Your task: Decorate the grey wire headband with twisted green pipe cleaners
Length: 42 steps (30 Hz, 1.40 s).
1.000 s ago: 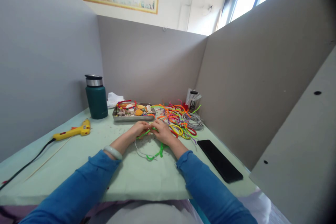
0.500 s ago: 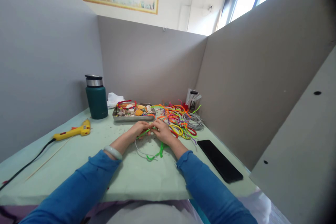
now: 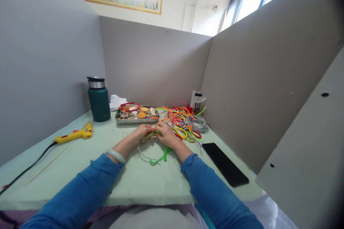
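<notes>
My left hand [image 3: 143, 132] and my right hand [image 3: 163, 133] meet over the middle of the table, fingertips close together. Both are closed on a bright green pipe cleaner [image 3: 147, 137], which shows between the fingers. From there a thin pale wire [image 3: 141, 153] curves down in a loop toward me. Lower on this loop, a green fuzzy stretch [image 3: 165, 154] hangs below my right hand, with a bent end resting near the tabletop. My fingers hide the exact spot where the strands meet.
Behind my hands stands a metal tray [image 3: 126, 122] of shells and beads. Tangled colourful pipe cleaners [image 3: 178, 118] lie to its right, beside a grey wire coil [image 3: 200, 125]. A yellow glue gun [image 3: 73, 135] and green bottle [image 3: 99, 102] are left; a black phone [image 3: 225, 164] lies right.
My right fingers have shifted slightly, and a little more of the green pipe cleaner shows between my hands. The rest stays in place.
</notes>
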Available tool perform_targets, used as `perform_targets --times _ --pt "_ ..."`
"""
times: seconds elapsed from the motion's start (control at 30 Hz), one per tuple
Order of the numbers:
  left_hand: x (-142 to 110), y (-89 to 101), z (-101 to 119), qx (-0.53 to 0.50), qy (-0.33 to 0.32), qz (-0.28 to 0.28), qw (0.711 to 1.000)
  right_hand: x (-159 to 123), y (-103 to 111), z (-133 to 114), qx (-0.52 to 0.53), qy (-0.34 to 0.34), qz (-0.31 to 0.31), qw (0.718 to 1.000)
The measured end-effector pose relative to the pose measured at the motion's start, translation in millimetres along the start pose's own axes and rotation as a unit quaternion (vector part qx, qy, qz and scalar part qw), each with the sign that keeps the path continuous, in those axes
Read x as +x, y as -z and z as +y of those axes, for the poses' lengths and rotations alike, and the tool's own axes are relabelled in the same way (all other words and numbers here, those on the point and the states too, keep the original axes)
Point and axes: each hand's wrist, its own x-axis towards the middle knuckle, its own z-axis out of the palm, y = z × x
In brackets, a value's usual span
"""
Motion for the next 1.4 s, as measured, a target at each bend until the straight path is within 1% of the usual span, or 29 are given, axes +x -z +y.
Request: perform_targets --times 0.13,0.33,0.5,0.7,0.8,0.97,1.13,1.27,1.4 --pt "-1.1 -0.6 1.5 0.008 -0.001 -0.003 1.000 0.3 -1.4 -0.9 0.032 -0.017 0.017 0.999" --pt "-0.3 0.3 -0.6 -0.008 -0.009 -0.031 0.999 2.0 -2.5 -0.9 0.069 -0.026 0.044 0.996" --pt "1.1 0.7 -2.5 -0.004 -0.004 -0.037 0.999 3.7 -3.7 -1.0 0.096 -0.061 0.061 0.992" --pt "1.1 1.4 -2.3 -0.048 0.005 -0.062 0.997 5.9 -6.3 -0.5 0.143 -0.116 0.088 0.979" --pt "0.7 1.4 -1.9 -0.045 0.003 -0.068 0.997 6.2 -7.5 0.6 0.162 -0.134 0.088 0.974" --pt "1.5 2.0 -3.3 -0.011 0.005 -0.078 0.997 6.1 -8.4 2.3 0.176 -0.165 0.083 0.967" --pt "1.1 1.4 -5.0 0.023 -0.029 -0.066 0.997 6.1 -8.8 2.1 0.185 -0.171 0.074 0.965" --pt "1.4 0.6 -5.9 0.029 -0.027 -0.058 0.998 6.2 -8.9 2.0 0.176 -0.174 0.067 0.967" --pt "1.1 -0.1 -5.2 0.021 -0.025 -0.062 0.998 6.3 -9.1 3.0 0.154 -0.184 0.060 0.969"
